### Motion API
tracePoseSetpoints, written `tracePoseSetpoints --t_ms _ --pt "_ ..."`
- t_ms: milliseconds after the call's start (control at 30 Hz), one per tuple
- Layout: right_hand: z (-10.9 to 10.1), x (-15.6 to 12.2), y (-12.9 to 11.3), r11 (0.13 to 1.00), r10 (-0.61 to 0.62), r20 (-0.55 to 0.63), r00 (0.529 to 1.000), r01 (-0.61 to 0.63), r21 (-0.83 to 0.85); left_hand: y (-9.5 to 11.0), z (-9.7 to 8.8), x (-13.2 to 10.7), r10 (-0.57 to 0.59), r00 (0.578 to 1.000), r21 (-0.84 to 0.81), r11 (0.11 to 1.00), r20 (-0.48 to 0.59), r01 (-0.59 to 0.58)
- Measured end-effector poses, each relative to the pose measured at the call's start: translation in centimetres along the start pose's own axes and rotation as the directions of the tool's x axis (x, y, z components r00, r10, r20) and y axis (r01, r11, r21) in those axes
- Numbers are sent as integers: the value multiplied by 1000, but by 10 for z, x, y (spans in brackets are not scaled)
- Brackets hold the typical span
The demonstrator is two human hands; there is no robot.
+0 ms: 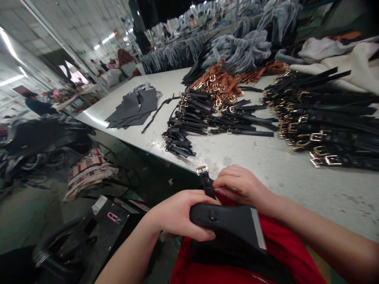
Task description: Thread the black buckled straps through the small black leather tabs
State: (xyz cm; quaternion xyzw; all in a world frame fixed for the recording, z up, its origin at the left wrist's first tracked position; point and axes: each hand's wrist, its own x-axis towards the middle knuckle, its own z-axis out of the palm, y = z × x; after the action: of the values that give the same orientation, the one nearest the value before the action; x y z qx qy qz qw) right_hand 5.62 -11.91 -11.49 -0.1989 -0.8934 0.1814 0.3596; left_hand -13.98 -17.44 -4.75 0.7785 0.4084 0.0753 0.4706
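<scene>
Just in front of my body, a stiff black leather piece with a pale cut edge is gripped by my left hand, thumb on its near face and fingers behind. A short black strap with a gold buckle sticks up beyond it, between my two hands. Curled fingers of my right hand pinch close beside that strap; what they hold is mostly hidden. Whether the strap is joined to the leather piece I cannot tell.
On the white table lie black buckle straps, brown straps, a larger row of black straps and dark flat panels. A black machine stands at lower left, near folded checked cloth. Other people are far off.
</scene>
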Motion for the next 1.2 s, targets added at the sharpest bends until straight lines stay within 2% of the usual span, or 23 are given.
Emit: tracePoseSetpoints --t_ms 133,233,300,400,467,700,867,967,1067,1200 --pt "-1 1 1 998 -56 43 998 56 -8 -1 2 2 -11 1000 29 1000 11 11" --pt "-3 2 -2 997 -39 66 997 34 65 -2 4 3 17 999 32 999 34 -18" --pt "-3 2 -5 989 29 51 998 -36 146 -1 5 3 25 999 32 999 45 -26" --pt "-2 -1 -6 947 201 26 979 -201 251 0 5 1 10 999 22 1000 43 -11" --pt "1 -5 -5 937 239 28 971 -238 254 1 5 -1 -2 999 15 1000 38 1" --pt "6 -7 -5 995 21 -31 999 -18 103 5 7 -4 -16 1000 19 1000 23 15" --pt "-1 -7 -8 997 -75 -10 997 75 10 9 10 -2 -26 999 24 999 37 25" --pt "-4 -9 -5 996 -83 10 997 83 -36 9 10 -1 -18 999 32 999 51 16" --pt "-4 -10 -4 995 -92 15 996 93 -43 9 9 -2 -24 999 35 999 36 23" --pt "1 -13 -4 984 -172 -47 984 174 44 17 16 -9 -126 992 -27 992 -5 126"
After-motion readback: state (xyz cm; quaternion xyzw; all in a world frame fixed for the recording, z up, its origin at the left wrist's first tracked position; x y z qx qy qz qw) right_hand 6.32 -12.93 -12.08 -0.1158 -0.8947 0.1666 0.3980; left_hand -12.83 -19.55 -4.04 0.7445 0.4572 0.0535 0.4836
